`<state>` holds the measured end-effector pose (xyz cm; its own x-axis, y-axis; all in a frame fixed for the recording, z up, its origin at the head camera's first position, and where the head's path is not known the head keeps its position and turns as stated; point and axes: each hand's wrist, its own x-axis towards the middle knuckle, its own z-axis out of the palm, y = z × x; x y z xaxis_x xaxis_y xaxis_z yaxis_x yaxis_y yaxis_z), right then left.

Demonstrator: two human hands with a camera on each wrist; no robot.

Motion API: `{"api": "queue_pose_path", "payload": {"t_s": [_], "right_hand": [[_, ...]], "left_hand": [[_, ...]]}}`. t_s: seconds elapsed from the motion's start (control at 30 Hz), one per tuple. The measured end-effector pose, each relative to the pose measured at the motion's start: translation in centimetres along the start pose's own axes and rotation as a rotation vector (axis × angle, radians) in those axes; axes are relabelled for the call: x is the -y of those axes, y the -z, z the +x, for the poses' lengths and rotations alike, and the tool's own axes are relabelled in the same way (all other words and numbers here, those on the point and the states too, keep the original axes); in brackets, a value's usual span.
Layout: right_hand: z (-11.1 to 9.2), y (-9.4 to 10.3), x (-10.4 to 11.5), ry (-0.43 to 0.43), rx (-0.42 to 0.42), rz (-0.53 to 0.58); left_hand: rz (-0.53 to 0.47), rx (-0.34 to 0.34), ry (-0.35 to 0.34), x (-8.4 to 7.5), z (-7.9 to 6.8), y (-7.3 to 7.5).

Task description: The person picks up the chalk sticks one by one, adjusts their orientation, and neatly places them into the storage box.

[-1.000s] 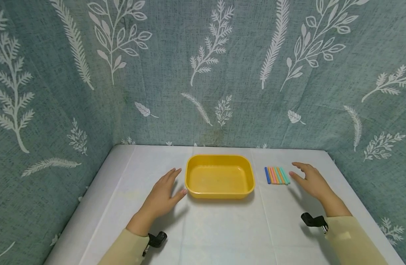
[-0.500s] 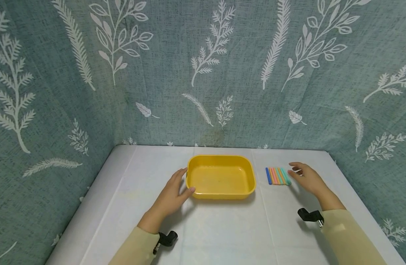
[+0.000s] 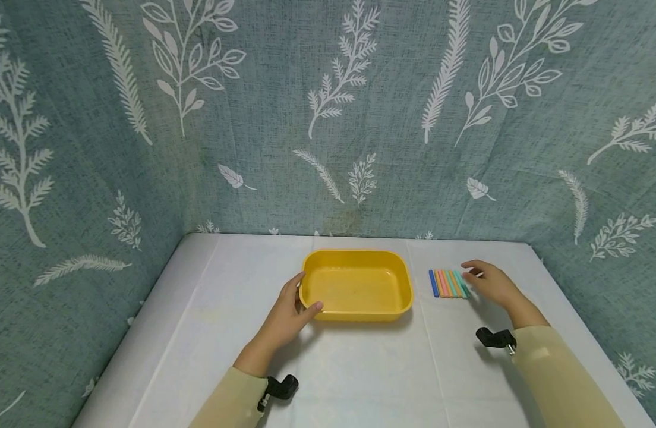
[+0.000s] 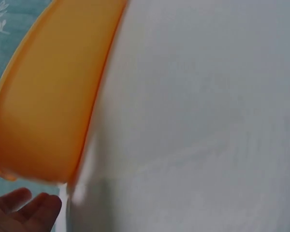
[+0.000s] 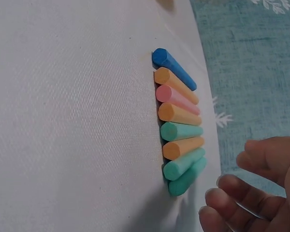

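Note:
A yellow rectangular plastic basin (image 3: 355, 285) stands on the white-covered table, its inside bare. My left hand (image 3: 282, 318) is at its front left corner, thumb over the rim and fingers along the outer left side; the other fingers (image 4: 44, 211) are bent just off the end wall. To the right lies a row of chalk sticks: a blue chalk (image 5: 174, 68), a pink chalk (image 5: 178, 100), several orange ones and several green ones. My right hand (image 3: 496, 285) hovers beside the outermost green chalk (image 5: 187, 176), thumb and fingers apart, holding nothing.
White cloth covers the table (image 3: 371, 368). A green-blue curtain (image 3: 274, 119) with white leaf prints encloses the back and sides. Black wrist-camera mounts (image 3: 282, 387) stick out from both sleeves.
My left hand has moved right to the basin's corner, its thumb coming over the rim. The right hand has shifted left toward the green chalk. Basin and chalks stay in place.

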<state>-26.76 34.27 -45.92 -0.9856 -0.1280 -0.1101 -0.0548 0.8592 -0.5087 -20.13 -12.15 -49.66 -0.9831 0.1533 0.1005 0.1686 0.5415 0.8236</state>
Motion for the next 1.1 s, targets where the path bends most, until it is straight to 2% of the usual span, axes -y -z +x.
{"api": "queue_pose_path", "payload": {"t_s": [0.2, 0.3, 0.5, 0.7, 0.9, 1.1], "right_hand": [[0.7, 0.0, 0.0, -0.048, 0.05, -0.004], [1.0, 0.0, -0.1, -0.058, 0.073, 0.036], [1.7, -0.3, -0.3, -0.102, 0.128, 0.096], [2.2, -0.7, -0.5, -0.116, 0.156, 0.062], [2.6, -0.8, -0.7, -0.078, 0.184, 0.024], [2.7, -0.7, -0.6, -0.076, 0.221, -0.017]], "left_hand": [[-0.137, 0.0, 0.002, -0.2, -0.1, -0.4], [-0.157, -0.006, -0.002, -0.2, -0.1, -0.4], [-0.109, -0.028, 0.006, -0.2, -0.1, -0.5], [-0.101, -0.015, 0.007, -0.2, -0.1, -0.5], [-0.088, -0.012, 0.026, -0.4, -0.2, -0.2], [-0.087, -0.001, 0.039, -0.3, -0.3, -0.1]]}}
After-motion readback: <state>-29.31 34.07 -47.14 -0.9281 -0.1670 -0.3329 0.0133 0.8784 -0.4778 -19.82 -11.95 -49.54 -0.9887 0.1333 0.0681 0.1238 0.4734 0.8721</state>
